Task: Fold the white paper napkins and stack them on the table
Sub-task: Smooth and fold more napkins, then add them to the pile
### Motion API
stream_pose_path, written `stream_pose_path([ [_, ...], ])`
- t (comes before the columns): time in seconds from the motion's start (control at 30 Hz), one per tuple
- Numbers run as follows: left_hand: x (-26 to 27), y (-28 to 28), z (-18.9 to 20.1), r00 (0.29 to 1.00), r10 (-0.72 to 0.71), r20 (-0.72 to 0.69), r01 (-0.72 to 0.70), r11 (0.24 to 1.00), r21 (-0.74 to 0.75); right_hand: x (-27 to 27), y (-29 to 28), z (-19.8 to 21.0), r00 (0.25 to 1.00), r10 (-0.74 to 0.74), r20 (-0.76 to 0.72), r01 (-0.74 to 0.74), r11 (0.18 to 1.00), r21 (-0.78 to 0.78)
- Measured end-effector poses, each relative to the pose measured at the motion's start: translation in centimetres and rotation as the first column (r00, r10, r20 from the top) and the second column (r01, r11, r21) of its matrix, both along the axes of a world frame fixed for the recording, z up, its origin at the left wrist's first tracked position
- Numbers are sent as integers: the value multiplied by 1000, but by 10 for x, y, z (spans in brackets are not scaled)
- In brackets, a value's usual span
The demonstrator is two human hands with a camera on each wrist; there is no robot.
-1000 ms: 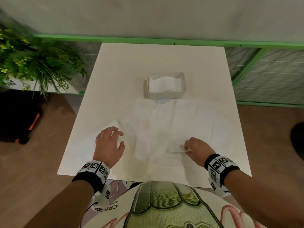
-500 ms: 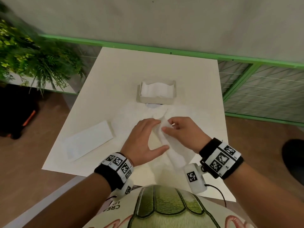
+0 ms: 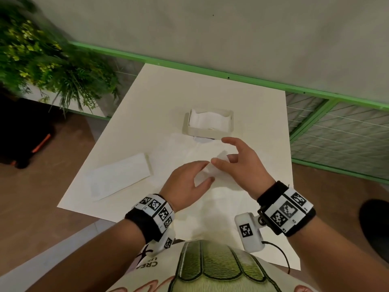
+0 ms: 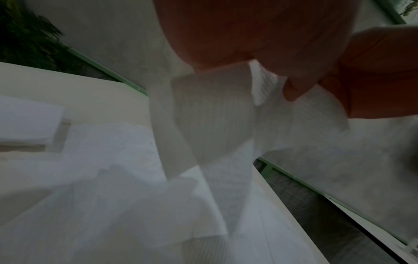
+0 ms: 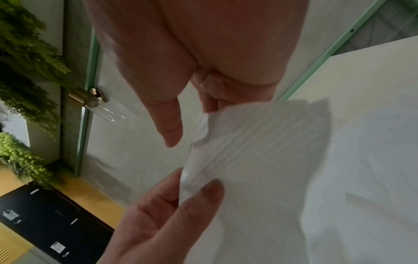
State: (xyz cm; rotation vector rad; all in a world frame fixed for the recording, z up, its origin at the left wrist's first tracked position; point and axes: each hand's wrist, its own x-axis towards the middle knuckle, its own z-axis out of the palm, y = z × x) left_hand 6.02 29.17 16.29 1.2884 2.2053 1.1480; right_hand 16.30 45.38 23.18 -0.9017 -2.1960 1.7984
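Note:
A white paper napkin (image 3: 221, 174) hangs lifted over the middle of the white table (image 3: 189, 91). My left hand (image 3: 207, 172) pinches its near-left edge between thumb and fingers, as the right wrist view shows (image 5: 196, 189). My right hand (image 3: 223, 160) pinches its upper edge, index finger stretched out. The napkin (image 4: 212, 116) droops in loose folds below both hands. One folded napkin (image 3: 120, 175) lies flat at the table's left. Several unfolded napkins (image 3: 179, 148) lie spread under my hands. A white holder (image 3: 210, 131) with more napkins stands beyond.
A leafy plant (image 3: 42, 66) stands left of the table. A green rail (image 3: 210, 70) and a wire fence panel (image 3: 336, 133) run behind and to the right. A black object (image 3: 21, 133) sits on the floor at the left.
My left hand has left the folded napkin at the left and come to the centre. Both hands have taken hold of a napkin and lifted it off the pile.

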Motion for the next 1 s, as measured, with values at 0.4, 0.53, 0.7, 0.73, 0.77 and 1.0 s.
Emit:
stream_pose_path([
  [0.4, -34, -50, -1, 991, -84, 108, 102, 979, -174, -41, -11, -20, 795, 479, 373, -560, 815, 147],
  [0.53, -55, -74, -4, 950, 69, 304, -1, 975, -221, -60, -22, -36, 913, 348, 215, -340, 938, -72],
  [0.7, -95, -122, -18, 855, 272, 441, -149, 944, -295, -81, -35, -60, 964, 182, 195, -126, 955, -269],
  [0.73, -103, -133, -21, 823, 303, 481, -160, 935, -316, -85, -39, -68, 960, 184, 211, -121, 952, -282],
  [0.77, -110, -144, -24, 784, 337, 521, -177, 926, -332, -90, -45, -76, 959, 170, 225, -99, 951, -292],
  [1.0, -147, -206, -47, 485, 522, 702, -343, 852, -396, -132, -102, -115, 881, 320, 349, -153, 890, -430],
])
